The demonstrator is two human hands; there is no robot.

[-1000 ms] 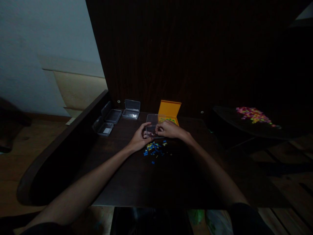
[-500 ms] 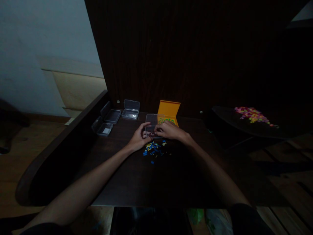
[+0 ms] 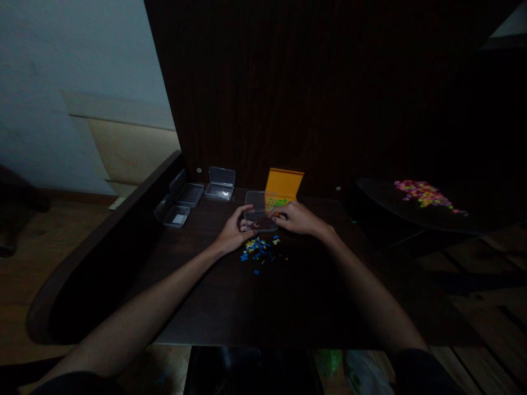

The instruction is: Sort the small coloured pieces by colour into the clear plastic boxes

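A small clear plastic box (image 3: pixel 260 219) with its lid up sits at the middle of the dark table (image 3: pixel 230 296). My left hand (image 3: pixel 234 230) curls against the box's left side, fingers bent. My right hand (image 3: pixel 298 218) rests at the box's right edge, fingers bent toward it; whether they pinch a piece is too dark to see. Just in front of the box lies a loose heap of small blue and yellow pieces (image 3: pixel 259 249). An open orange box (image 3: pixel 284 186) stands right behind, with yellow-green pieces inside.
Three more open clear boxes (image 3: pixel 187 197) lie along the table's back left. A dark headboard-like panel (image 3: pixel 288 88) rises behind the table. On a round dark surface at the right lies a pile of pink and yellow pieces (image 3: pixel 424 193).
My right hand has shifted a little to the right, off the top of the clear box to its right edge. The left hand has stayed put.
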